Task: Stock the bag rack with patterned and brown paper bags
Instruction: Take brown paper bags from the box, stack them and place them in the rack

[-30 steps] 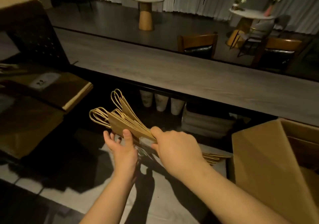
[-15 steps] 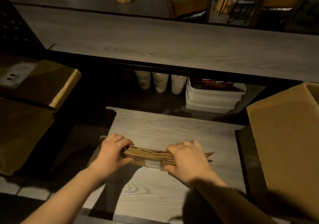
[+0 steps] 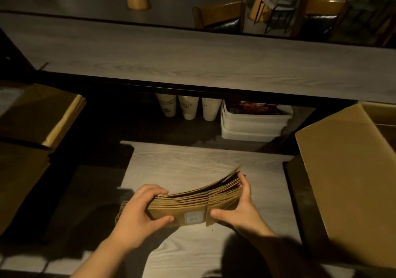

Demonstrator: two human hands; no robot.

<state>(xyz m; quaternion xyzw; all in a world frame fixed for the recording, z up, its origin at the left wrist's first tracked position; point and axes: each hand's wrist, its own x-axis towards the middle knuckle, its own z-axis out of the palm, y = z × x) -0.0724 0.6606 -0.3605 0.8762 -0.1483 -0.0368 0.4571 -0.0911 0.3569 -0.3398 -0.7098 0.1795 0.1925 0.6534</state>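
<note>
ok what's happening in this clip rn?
A person holds a bundle of brown paper bags on edge on a light wood worktop. The left hand grips the handle end; the right hand grips the other end. An open cardboard box sits to the right. No rack is clearly visible.

— What are you wearing on your arms?

— Nothing on the left forearm; it's bare right to the frame's edge. My right forearm lies in deep shadow, so I can't tell a sleeve there.

— Rings, a watch?

— None showing on my left hand or right hand; fingers bare, nails short.
</note>
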